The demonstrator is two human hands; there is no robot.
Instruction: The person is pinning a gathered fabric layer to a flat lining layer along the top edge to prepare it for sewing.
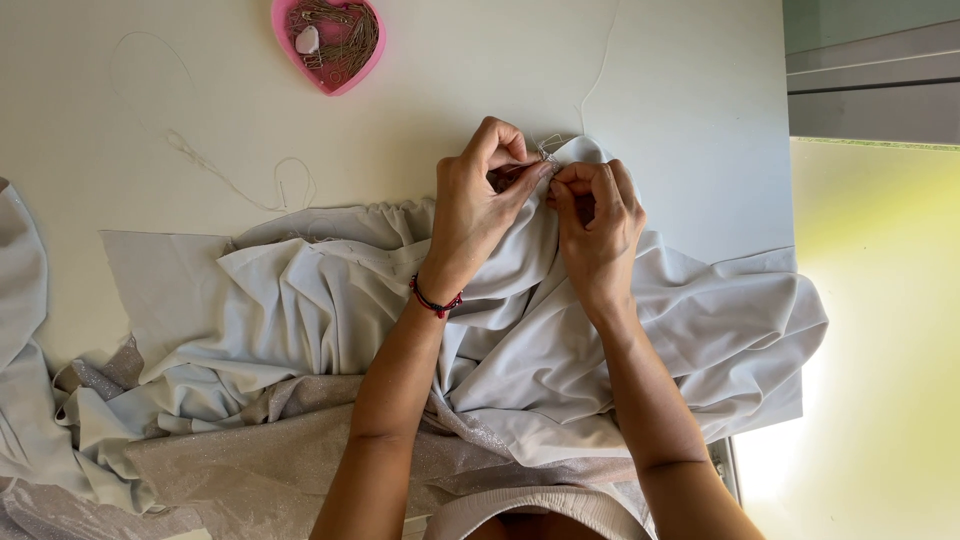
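A heap of pale grey-white fabric [300,300] lies bunched on a white table [420,110]. My left hand [480,195] and my right hand [598,215] meet at the fabric's far edge. Both pinch the cloth there, fingertips almost touching. A small metal safety pin [548,150] sticks out between the fingertips, held against the fabric edge. A red and black bracelet [436,300] sits on my left wrist.
A pink heart-shaped dish [330,40] full of metal pins stands at the table's far edge. A loose white thread [230,175] curls on the table left of my hands. Glittery beige fabric [300,460] lies under the pale cloth near me. The table ends at right.
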